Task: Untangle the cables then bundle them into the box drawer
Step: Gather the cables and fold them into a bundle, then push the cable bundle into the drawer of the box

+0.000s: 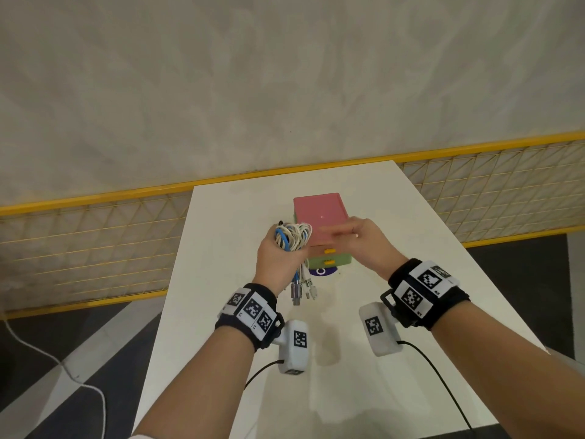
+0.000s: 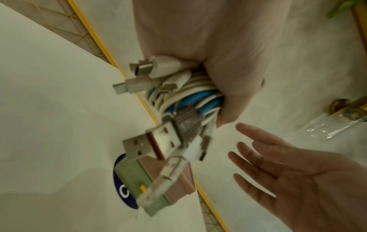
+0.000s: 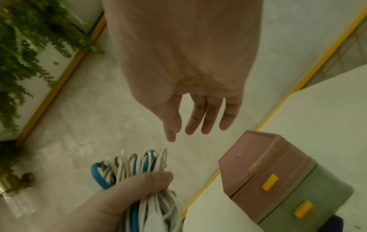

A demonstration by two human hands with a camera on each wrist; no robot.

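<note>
My left hand grips a coiled bundle of white and blue cables above the table, just left of the box. Loops stick up past the fist, and USB plugs hang below it. The left wrist view shows the plugs close up and the fist around the cables. The drawer box has a pink top drawer and a green lower one, each with a yellow handle. My right hand hovers open over the box's front, fingers straight and holding nothing. Both drawers look closed.
The box stands on a blue round sticker on the white table. A yellow mesh fence runs behind the table. A white cord lies on the floor at left. Green plants show in the right wrist view.
</note>
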